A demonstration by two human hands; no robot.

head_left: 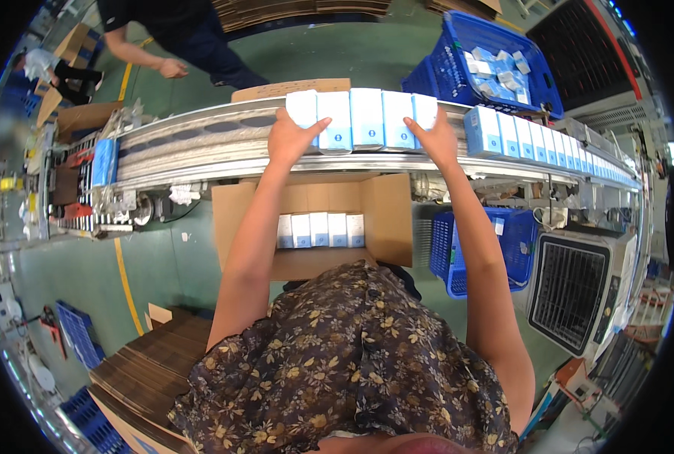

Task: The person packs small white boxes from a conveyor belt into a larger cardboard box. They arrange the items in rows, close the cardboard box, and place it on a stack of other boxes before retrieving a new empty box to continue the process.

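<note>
My left hand (291,141) and my right hand (436,141) press on the two ends of a row of several white-and-light-blue small boxes (367,125). The boxes stand upright side by side at the conveyor (200,144), squeezed between both hands, thumbs on their near faces. Whether they rest on the belt or hang just above it, I cannot tell. Below them, close to my body, an open cardboard carton (388,212) holds a row of similar boxes (319,230). Right of my right hand, a long line of the same boxes (511,136) stands on the conveyor.
A blue basket (446,68) with loose boxes stands beyond the conveyor; another blue basket (452,265) sits on the near right. An air cooler (571,291) stands beside it. Flattened cartons (155,363) are stacked at lower left. Another person (178,30) is at the far left.
</note>
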